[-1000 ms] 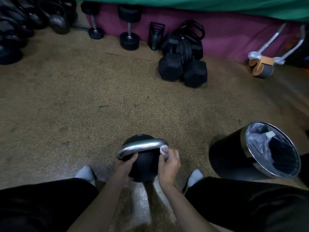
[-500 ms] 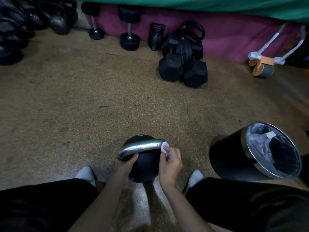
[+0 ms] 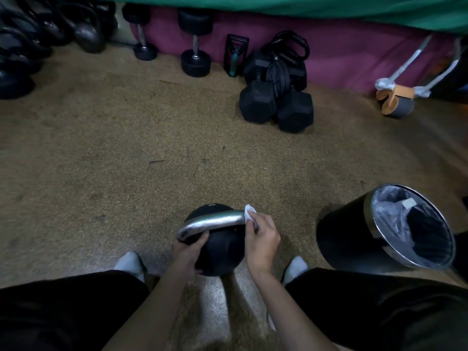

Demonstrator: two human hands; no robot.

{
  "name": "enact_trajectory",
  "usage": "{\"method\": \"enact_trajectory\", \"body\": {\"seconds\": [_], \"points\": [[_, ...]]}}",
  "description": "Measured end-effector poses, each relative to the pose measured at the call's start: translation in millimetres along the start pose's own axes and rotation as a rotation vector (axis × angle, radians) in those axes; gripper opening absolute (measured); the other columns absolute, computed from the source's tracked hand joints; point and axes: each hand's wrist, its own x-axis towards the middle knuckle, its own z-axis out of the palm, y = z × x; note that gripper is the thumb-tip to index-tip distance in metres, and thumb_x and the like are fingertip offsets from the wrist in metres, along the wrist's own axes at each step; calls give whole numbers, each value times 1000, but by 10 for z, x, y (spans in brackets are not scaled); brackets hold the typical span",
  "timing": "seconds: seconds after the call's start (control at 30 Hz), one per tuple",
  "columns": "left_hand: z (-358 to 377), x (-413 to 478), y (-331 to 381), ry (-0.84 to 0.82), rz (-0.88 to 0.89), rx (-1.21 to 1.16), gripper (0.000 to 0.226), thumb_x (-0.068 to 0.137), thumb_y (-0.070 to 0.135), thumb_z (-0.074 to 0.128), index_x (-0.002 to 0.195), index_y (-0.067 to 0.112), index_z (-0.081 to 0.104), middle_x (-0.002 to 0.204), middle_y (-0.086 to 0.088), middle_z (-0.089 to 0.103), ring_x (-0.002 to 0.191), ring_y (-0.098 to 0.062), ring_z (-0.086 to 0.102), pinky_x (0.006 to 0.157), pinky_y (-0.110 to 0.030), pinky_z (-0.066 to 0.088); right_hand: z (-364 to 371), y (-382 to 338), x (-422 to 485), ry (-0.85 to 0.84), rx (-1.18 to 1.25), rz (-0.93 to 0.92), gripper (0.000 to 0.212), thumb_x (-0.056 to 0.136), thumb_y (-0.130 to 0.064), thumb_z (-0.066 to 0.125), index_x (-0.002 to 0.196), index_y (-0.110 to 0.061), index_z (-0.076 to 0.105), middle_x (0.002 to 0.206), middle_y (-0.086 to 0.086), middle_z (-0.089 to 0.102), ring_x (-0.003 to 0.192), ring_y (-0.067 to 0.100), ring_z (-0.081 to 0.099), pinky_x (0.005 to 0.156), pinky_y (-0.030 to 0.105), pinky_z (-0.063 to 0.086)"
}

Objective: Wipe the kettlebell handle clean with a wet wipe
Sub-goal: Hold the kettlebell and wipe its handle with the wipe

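A black kettlebell [image 3: 222, 252] with a silver handle [image 3: 210, 222] stands on the floor between my feet. My left hand [image 3: 188, 252] grips the ball's left side just under the handle's left end. My right hand [image 3: 262, 240] pinches a small white wet wipe [image 3: 249, 215] against the handle's right end, where the handle bends down. The wipe sticks up a little above my fingers.
A black bin [image 3: 385, 229] with a plastic liner leans at the right, its mouth facing me. Hex dumbbells [image 3: 276, 105] and round dumbbells [image 3: 195, 46] lie along the far purple wall, kettlebells [image 3: 83, 31] far left, an ab roller [image 3: 395, 100] far right.
My right hand has slid the wipe slightly up and outward around the handle's right end. The left hand and the kettlebell have stayed put.
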Motion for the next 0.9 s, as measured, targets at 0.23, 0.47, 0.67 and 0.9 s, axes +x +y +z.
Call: {"method": "enact_trajectory", "body": {"seconds": [0.23,0.47,0.67,0.9], "points": [[16,-51,20,-9,7,-9,78,79,26,85,145,17,45,146,-13,52,132,-41,49,77,-54,49,-51,20,9,-50,-71,-5,21,84,5,61,99,-4,72,91,-6,61,80,5,59,76,-6,35],[10,-86,33,17,-1,4,79,75,29,88,142,22,47,143,-12,54,128,-42,51,65,-53,55,-45,-39,171,-129,-105,4,23,87,4,57,102,-6,71,98,0,64,85,5,58,78,-8,31],[5,-96,33,5,1,-15,79,75,29,88,141,21,47,143,-12,54,128,-41,52,62,-49,54,-122,-12,196,-195,-167,-16,24,85,7,56,101,-3,71,99,5,65,85,8,58,76,-9,29],[27,-123,47,-17,-20,1,75,81,26,83,144,18,43,145,-12,50,133,-42,47,73,-57,49,-92,-146,414,-316,-230,-40,28,87,7,52,104,-5,71,107,5,66,87,4,52,78,-7,26]]}}
